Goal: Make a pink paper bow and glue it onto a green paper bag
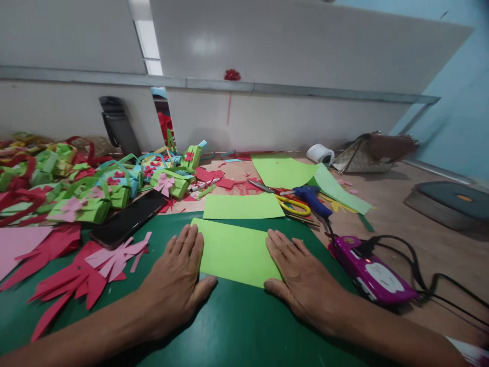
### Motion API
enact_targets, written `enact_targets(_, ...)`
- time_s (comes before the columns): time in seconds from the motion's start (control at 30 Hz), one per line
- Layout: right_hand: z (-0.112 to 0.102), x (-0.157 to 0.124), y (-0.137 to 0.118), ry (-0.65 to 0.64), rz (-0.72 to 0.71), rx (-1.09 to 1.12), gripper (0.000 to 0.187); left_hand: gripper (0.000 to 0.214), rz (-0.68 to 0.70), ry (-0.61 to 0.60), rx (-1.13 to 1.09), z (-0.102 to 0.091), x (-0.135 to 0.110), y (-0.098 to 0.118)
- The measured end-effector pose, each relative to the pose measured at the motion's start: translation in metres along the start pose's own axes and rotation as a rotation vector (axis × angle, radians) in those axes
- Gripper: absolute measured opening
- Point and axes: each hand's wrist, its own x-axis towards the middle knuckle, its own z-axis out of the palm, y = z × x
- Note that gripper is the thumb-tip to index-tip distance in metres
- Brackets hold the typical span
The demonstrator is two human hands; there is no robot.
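A light green sheet of paper [235, 252] lies flat on the dark green mat [237, 326] between my hands. My left hand [178, 275] rests on its left edge, fingers stretched out and thumb apart. On the right edge lies my right hand [301, 275], also flat with its fingers extended. Just beyond is a second light green paper piece [242, 206]. Scissors with yellow handles [294, 205] and a blue glue gun [313, 199] lie behind my right hand. Red paper cutouts [76, 275] and a pink cutout [118, 257] are left of my left hand.
A black phone [130, 219] and a heap of small green paper bags [80, 206] fill the left side. A purple power strip [372, 270] with black cables sits at right. Behind stand a dark bottle [119, 125], larger green paper [282, 171] and a handbag [376, 150].
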Motion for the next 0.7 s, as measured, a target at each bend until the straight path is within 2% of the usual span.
enact_targets(0.1, 0.007, -0.006, 0.014, 0.098, 0.013, -0.121, 0.063, 0.080, -0.018, -0.027, 0.016, -0.003, -0.006, -0.002)
enact_targets(0.2, 0.010, -0.012, 0.024, 0.256, 0.017, -0.203, 0.048, 0.079, -0.036, -0.065, 0.020, -0.005, -0.012, 0.000)
enact_targets(0.27, 0.007, -0.016, 0.024, 0.359, -0.027, -0.192, 0.040, 0.080, -0.057, -0.082, 0.033, -0.006, -0.018, 0.004)
enact_targets(0.33, 0.001, -0.020, 0.014, 0.394, -0.116, -0.099, 0.039, 0.083, -0.085, -0.080, 0.060, -0.005, -0.023, 0.009)
enact_targets(0.37, -0.003, -0.022, 0.005, 0.380, -0.166, -0.022, 0.041, 0.084, -0.098, -0.068, 0.076, -0.006, -0.024, 0.011)
enact_targets(0.43, -0.010, -0.023, -0.014, 0.227, -0.275, 0.164, 0.051, 0.084, -0.067, -0.017, 0.088, -0.007, -0.025, 0.017)
enact_targets(0.47, -0.013, -0.022, -0.024, 0.152, -0.303, 0.243, 0.058, 0.084, -0.007, 0.011, 0.076, -0.008, -0.023, 0.020)
enact_targets(0.53, -0.017, -0.017, -0.037, 0.006, -0.379, 0.361, 0.073, 0.082, 0.196, 0.063, 0.012, -0.010, -0.019, 0.024)
enact_targets(0.6, -0.021, -0.012, -0.041, -0.099, -0.395, 0.427, 0.085, 0.079, 0.388, 0.114, -0.063, -0.010, -0.015, 0.025)
enact_targets(0.63, -0.022, -0.009, -0.040, -0.133, -0.375, 0.441, 0.088, 0.078, 0.440, 0.141, -0.088, -0.009, -0.014, 0.024)
enact_targets(0.7, -0.023, -0.005, -0.030, -0.170, -0.269, 0.420, 0.088, 0.078, 0.461, 0.185, -0.109, -0.006, -0.014, 0.019)
